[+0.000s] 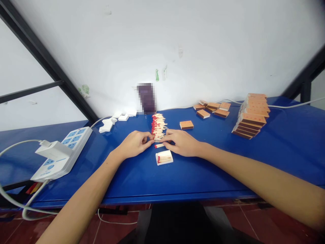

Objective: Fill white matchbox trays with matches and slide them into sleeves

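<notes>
A long pile of red-headed matches [158, 123] lies on the blue table, heads toward the left. At its near end, my left hand [135, 144] is curled, thumb and forefinger closed at the match heads. Opposite it, my right hand [181, 142] has its thumb and forefinger closed at the bare ends of the matches. A few loose matches [159, 146] lie between the hands, just short of the pile. Closer to me is a white matchbox tray [164, 152] with several matches in it, heads to the left. Exactly which matches the fingertips grip is too small to make out.
Matchboxes stand in a stack [252, 117] on the right; more lie loose [213, 107] at the back, one matchbox [186, 125] nearer. White trays [109, 123] lie back left. A power strip [66, 152] with a plugged-in charger is at left. A pixelated dark object [147, 98] leans on the wall.
</notes>
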`<state>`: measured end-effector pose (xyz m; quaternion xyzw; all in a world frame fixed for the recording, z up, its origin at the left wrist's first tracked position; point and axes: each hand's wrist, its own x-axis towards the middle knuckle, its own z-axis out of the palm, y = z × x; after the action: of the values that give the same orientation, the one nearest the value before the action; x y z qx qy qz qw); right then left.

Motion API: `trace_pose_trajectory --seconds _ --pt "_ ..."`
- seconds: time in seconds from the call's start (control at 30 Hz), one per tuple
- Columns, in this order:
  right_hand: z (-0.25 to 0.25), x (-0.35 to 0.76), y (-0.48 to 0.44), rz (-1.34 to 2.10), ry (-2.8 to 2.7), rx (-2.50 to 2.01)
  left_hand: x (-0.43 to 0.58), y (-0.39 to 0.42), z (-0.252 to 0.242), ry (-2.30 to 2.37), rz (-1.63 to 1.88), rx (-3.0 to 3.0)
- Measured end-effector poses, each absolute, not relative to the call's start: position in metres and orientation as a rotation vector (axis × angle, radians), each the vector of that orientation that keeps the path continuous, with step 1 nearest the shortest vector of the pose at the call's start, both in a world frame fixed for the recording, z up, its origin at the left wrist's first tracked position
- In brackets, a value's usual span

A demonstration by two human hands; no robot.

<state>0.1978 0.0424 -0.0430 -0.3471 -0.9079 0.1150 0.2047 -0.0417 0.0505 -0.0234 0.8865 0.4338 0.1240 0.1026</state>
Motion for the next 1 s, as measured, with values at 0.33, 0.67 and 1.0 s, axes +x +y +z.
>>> trace_pose_trajectory --seconds 0.33,0.67,1.0 --pt "-0.0446 0.1974 0.0437 0.335 -2.489 -0.956 -0.0408 0.0482 -0.0237 1.218 0.395 2.591" --pt "-0.0443 0.1979 0.0435 0.343 -2.490 -0.935 -0.0366 0.0449 -0.0227 1.191 0.392 2.569" --pt "-0.0424 0.1985 0.0429 0.384 -2.484 -0.909 -0.0354 0.0434 -0.0208 1.190 0.396 2.554"
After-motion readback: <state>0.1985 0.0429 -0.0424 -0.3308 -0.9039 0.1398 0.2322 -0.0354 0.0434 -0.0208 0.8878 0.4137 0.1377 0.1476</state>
